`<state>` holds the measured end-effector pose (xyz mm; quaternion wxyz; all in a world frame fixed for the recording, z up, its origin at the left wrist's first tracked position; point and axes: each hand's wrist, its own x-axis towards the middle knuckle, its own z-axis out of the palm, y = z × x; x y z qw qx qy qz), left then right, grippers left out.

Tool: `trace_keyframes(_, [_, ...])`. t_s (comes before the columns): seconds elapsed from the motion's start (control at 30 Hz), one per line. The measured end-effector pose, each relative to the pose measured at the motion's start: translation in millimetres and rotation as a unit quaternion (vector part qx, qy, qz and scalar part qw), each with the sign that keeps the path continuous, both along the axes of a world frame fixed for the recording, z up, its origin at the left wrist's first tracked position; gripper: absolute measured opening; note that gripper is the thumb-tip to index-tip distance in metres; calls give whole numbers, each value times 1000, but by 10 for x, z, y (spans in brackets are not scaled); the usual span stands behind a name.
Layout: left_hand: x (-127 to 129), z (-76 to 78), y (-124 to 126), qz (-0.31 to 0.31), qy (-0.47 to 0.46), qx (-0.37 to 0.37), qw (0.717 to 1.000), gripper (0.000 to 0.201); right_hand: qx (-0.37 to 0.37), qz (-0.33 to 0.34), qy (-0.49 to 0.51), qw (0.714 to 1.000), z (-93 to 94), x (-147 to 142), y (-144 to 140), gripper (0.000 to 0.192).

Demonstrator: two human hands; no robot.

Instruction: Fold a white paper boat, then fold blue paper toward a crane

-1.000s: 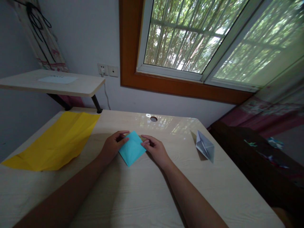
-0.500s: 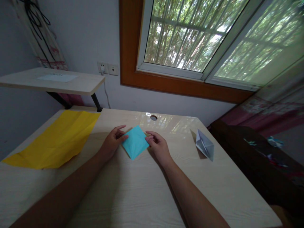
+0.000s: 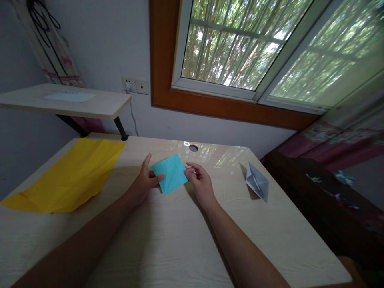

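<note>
A turquoise sheet of folded paper [image 3: 171, 173], roughly square with faint creases, is held between my two hands above the table. My left hand [image 3: 147, 178] grips its left edge, the thumb lying on the front face and the index finger pointing up, away from the paper. At the right corner, my right hand [image 3: 200, 179] pinches the paper between thumb and fingers. Fingers behind the sheet are partly hidden.
Yellow paper [image 3: 69, 176] lies on the left of the pale wooden table [image 3: 180, 240]. On the right stands a folded whitish paper piece [image 3: 257, 182]. A raised shelf [image 3: 105, 105] with a white sheet [image 3: 70, 97] is at back left, and a round hole [image 3: 193, 148] pierces the tabletop's far side.
The turquoise paper has turned slightly and its left side has risen. My left thumb has slid further onto its face, and my left index finger has lifted. My right hand keeps its pinch.
</note>
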<state>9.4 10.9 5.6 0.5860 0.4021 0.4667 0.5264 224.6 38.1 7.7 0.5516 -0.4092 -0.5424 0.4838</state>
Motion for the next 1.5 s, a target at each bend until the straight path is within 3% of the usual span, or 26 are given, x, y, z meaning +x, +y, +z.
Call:
trace_keyframes(0.17, [-2, -27, 28, 9, -11, 6, 1000, 117, -7, 7, 13, 1000, -29, 12, 3, 38])
trace_keyframes(0.37, [-33, -53, 24, -70, 52, -8, 996, 60, -8, -6, 10, 1000, -6, 4, -9, 34])
trace_keyframes(0.5, [-37, -61, 5, -80, 95, -3, 992, 48, -8, -4, 2, 1000, 5, 0, -22, 32])
trace_keyframes(0.83, [-6, 33, 18, 8, 33, 32, 999, 84, -16, 46, 21, 999, 70, -14, -76, 31])
trace_keyframes(1.0, [-2, 8, 19, 16, 36, 58, 998, 112, 14, 82, 14, 996, 30, -12, -69, 30])
trace_keyframes(1.1, [9, -11, 10, 11, 50, 85, 995, 116, 34, 105, -14, 994, -28, 15, -50, 30])
trace_keyframes(1.2, [13, -9, -20, -10, 71, 108, 992, 101, 57, 120, -49, 990, -69, 44, -31, 28])
trace_keyframes(1.37, [1, 42, -75, -35, 181, 119, 976, 41, 93, 116, -94, 984, -72, 69, -10, 24])
trace_keyframes(1.5, [-10, 59, -85, -23, 221, 124, 967, 37, 117, 119, -118, 979, -47, 76, -3, 20])
